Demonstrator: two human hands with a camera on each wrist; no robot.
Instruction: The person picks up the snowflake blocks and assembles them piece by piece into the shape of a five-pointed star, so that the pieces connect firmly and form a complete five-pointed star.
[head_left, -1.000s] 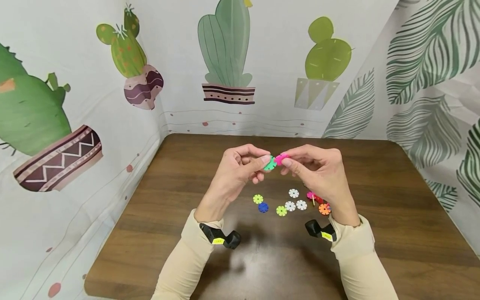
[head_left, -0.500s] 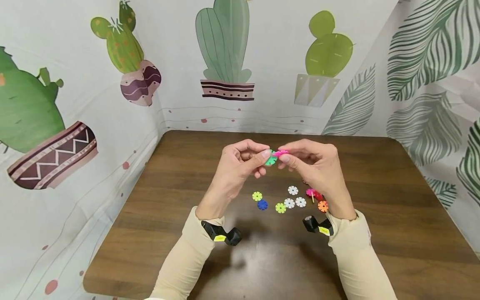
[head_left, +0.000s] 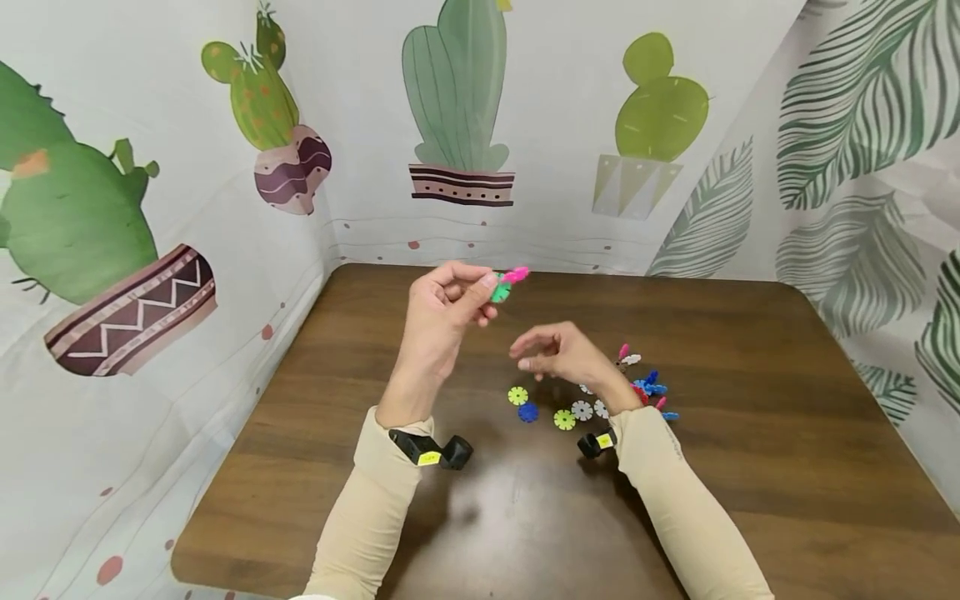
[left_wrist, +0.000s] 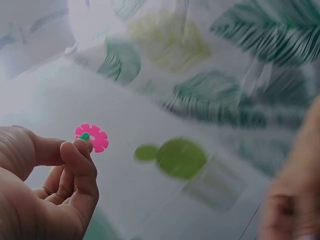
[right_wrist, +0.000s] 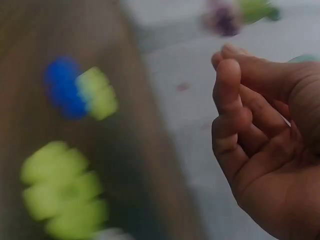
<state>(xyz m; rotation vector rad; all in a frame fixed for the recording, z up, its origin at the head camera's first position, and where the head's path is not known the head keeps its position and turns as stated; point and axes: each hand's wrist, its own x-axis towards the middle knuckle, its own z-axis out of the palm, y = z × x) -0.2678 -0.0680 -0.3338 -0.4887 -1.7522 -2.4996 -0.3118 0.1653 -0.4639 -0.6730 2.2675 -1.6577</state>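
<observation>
Between thumb and fingers my left hand (head_left: pixel 441 317) pinches a green notched disc (head_left: pixel 501 294), raised above the table. A pink notched disc (head_left: pixel 516 275) is joined to its edge at an angle; in the left wrist view the pink disc (left_wrist: pixel 101 139) shows nearly face-on, the green one mostly hidden by fingertips. My right hand (head_left: pixel 568 357) holds nothing, its fingers loosely bent, over the loose discs. Beneath and nearer to me lie a yellow-green disc (head_left: pixel 517 396), a blue disc (head_left: pixel 528 412), a second yellow-green disc (head_left: pixel 564 419) and white discs (head_left: pixel 581 410), partly covered by the right wrist.
Right of the right wrist lie joined blue discs (head_left: pixel 651 386) and a pink and white cluster (head_left: pixel 628 358), with red and pink pieces among them. The brown table (head_left: pixel 300 467) ends at a wall cloth (head_left: pixel 555 225) printed with cacti and leaves.
My right hand has let go of the pink disc and moved down toward the loose discs. The left hand has drawn left and up, carrying the joined green and pink discs.
</observation>
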